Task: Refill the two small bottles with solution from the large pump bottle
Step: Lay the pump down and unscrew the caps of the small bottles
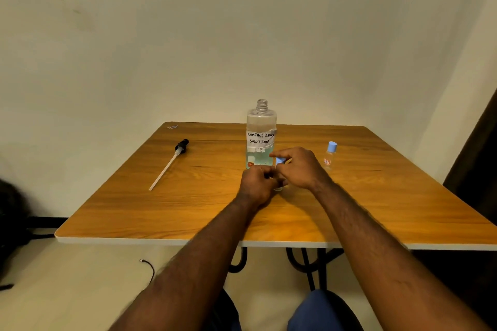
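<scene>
The large clear bottle [261, 137], labelled "contact lens solution", stands uncapped at the table's middle back, with pale liquid low inside. Its black pump head with a long white tube [169, 162] lies on the table to the left. My left hand [256, 184] is closed around a small clear bottle [278, 187] standing in front of the large one; most of that bottle is hidden. My right hand [298, 168] pinches its blue cap [280, 161] at the top of the bottle. A second small bottle [330, 154] with a blue cap stands to the right, apart from my hands.
The wooden table [188, 209] stands against a pale wall. A dark bag [10, 212] sits on the floor at left, and a thin cable [149, 267] lies under the table's front edge. A dark door edge [478, 158] is at the right.
</scene>
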